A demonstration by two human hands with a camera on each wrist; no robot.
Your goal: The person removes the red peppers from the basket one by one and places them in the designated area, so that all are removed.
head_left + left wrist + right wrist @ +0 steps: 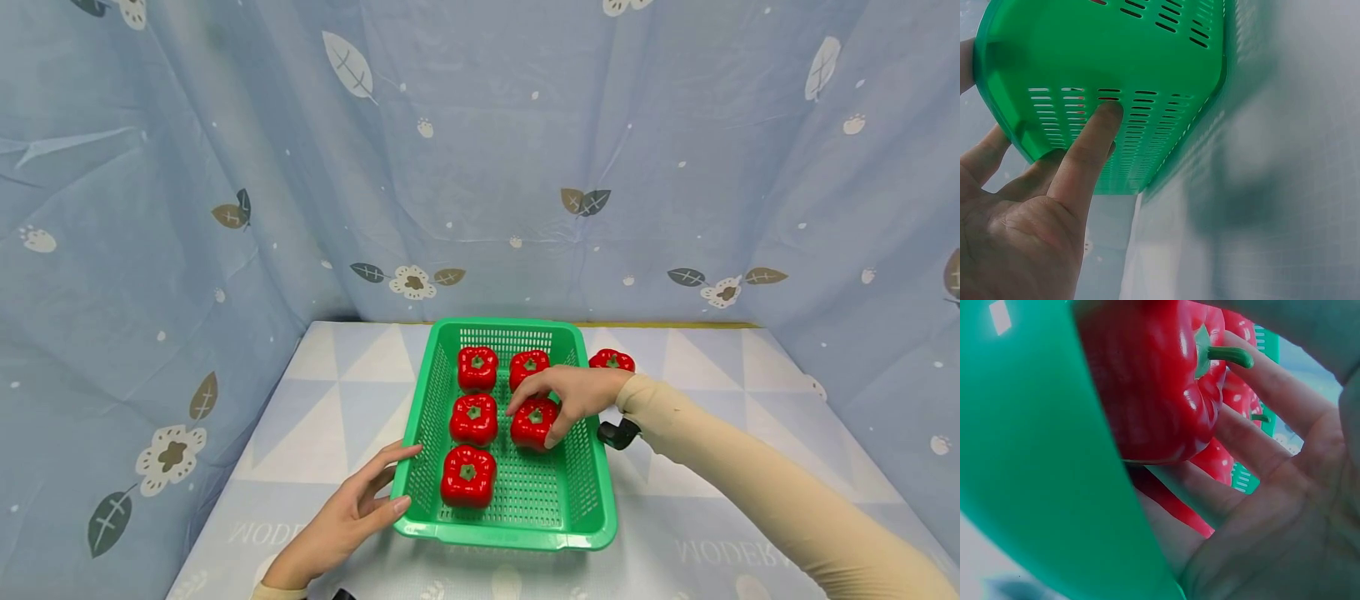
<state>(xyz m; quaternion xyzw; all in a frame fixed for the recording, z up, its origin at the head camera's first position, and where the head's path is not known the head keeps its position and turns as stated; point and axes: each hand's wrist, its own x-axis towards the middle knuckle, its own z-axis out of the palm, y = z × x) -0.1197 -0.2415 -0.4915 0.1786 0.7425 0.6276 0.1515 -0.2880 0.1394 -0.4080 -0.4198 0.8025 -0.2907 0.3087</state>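
A green plastic basket (525, 500) with slotted walls holds several glossy red bell peppers with green stems, set in two columns. My right hand (581, 392) reaches over the basket's right wall, fingers and thumb around the front bell pepper (531, 427) of the right column. In the right wrist view, that pepper (1160, 387) sits between the fingers and the thumb, partly behind the green wall. At the near left corner, my left hand (337, 521) grips the basket rim. The left wrist view shows one finger (1088, 156) against the outer wall and others at the rim.
Another red bell pepper (612, 359) lies on the table outside the basket, behind my right wrist. A patterned cloth (337, 425) covers the table. Blue curtains (480, 167) hang close around its back and sides.
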